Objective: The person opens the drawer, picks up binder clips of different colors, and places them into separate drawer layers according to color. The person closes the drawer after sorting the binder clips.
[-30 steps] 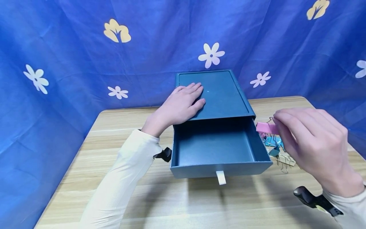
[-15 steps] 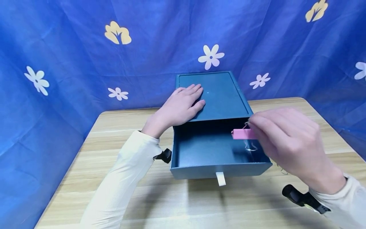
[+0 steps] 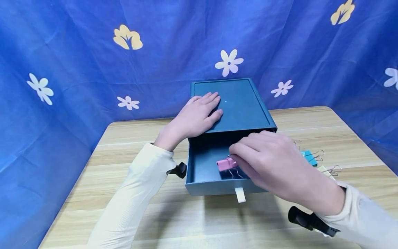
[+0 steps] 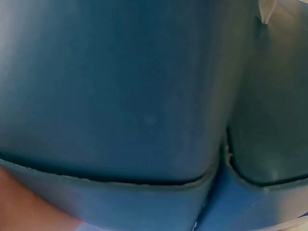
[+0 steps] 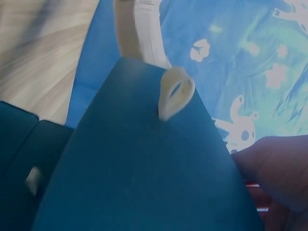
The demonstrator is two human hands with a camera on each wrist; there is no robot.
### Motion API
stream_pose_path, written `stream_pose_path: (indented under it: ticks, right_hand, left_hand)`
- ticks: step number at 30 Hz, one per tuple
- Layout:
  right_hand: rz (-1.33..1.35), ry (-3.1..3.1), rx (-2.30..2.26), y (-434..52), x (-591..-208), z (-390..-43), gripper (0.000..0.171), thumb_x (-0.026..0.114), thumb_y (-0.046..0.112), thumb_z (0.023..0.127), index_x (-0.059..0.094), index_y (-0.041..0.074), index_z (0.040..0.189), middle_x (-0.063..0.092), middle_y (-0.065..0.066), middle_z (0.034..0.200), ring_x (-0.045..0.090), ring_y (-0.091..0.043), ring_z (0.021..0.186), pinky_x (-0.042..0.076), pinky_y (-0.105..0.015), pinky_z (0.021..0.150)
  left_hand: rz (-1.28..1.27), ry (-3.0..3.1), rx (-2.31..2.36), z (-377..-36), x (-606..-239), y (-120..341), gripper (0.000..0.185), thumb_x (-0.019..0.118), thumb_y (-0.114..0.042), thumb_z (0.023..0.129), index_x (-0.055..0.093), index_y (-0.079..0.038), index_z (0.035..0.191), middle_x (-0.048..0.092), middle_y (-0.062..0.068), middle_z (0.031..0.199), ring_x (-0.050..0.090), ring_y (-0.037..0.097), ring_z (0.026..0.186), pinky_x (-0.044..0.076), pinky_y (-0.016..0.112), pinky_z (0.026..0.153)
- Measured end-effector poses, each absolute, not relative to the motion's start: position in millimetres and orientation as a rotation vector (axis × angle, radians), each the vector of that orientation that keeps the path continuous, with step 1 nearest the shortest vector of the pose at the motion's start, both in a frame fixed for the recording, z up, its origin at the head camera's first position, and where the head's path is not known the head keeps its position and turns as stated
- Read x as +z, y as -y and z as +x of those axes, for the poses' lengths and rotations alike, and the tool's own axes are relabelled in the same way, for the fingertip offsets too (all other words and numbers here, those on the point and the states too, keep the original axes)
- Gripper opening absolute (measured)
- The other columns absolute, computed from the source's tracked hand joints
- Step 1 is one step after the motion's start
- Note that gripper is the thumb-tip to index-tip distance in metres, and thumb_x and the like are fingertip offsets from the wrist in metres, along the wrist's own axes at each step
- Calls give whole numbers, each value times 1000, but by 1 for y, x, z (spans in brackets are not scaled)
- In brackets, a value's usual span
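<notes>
A dark teal drawer box (image 3: 239, 103) stands on the wooden table (image 3: 130, 207), its drawer (image 3: 205, 186) pulled out toward me with a white pull tab (image 3: 240, 194) on the front. My left hand (image 3: 194, 116) lies flat on the box's top, fingers straight. My right hand (image 3: 264, 166) reaches into the drawer and pinches a pink binder clip (image 3: 226, 164) low over the drawer floor. The right wrist view shows the drawer front (image 5: 144, 173) and the white pull tab (image 5: 174, 98) close up. The left wrist view shows only the teal box surface (image 4: 120, 96).
To the right of the box, loose binder clips lie on the table: a teal one (image 3: 311, 156) and a pale one (image 3: 329, 171). A blue cloth with white and yellow flowers (image 3: 93, 69) hangs behind and around the table.
My right hand carried the pink clip from the pile right of the box leftward and down into the drawer. The left hand stayed on the box top.
</notes>
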State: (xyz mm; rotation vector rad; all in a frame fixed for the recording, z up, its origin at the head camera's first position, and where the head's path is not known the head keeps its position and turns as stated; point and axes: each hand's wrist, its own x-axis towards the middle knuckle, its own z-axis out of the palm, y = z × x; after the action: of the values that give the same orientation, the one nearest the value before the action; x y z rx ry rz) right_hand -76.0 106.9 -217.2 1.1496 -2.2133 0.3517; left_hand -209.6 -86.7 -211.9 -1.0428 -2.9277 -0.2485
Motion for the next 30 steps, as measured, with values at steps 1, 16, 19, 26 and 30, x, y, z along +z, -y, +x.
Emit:
stream_pose_path:
  ticks: [1, 16, 19, 26, 30]
  right_hand:
    - [1136, 2218, 339, -104, -217, -76, 10, 71, 7, 83, 70, 8, 92, 68, 1, 81, 62, -16, 68, 49, -30, 58]
    - [1019, 2380, 304, -78, -223, -81, 6, 73, 14, 85, 71, 12, 89, 68, 4, 77, 62, -12, 66, 50, -27, 59]
    - [1006, 2429, 293, -74, -221, -84, 7, 72, 16, 86, 71, 12, 92, 68, 4, 79, 64, -12, 69, 52, -28, 61]
    - [990, 2465, 337, -66, -221, -86, 3, 71, 16, 87, 71, 14, 89, 66, 6, 76, 62, -10, 66, 51, -27, 59]
    - [1002, 2511, 399, -64, -223, -87, 3, 73, 14, 86, 70, 15, 86, 65, 7, 75, 60, -9, 66, 50, -26, 59]
  left_hand:
    - [-1043, 2928, -250, -209, -212, 87, 55, 33, -35, 105, 30, -5, 151, 24, 9, 158, 17, 23, 147, 14, 37, 117]
    - [-1054, 2937, -252, -209, -211, 82, 56, 32, -36, 105, 29, -6, 151, 23, 8, 158, 16, 23, 147, 12, 37, 117]
    - [-1042, 2941, -243, -210, -211, 82, 56, 33, -36, 105, 29, -6, 152, 23, 8, 158, 16, 22, 147, 12, 37, 117]
    - [-1039, 2932, -238, -210, -211, 84, 56, 34, -36, 105, 30, -5, 151, 24, 9, 158, 17, 23, 147, 13, 37, 117]
    - [-1029, 2935, -244, -209, -212, 87, 56, 34, -36, 105, 30, -5, 151, 24, 9, 158, 16, 23, 147, 13, 38, 117]
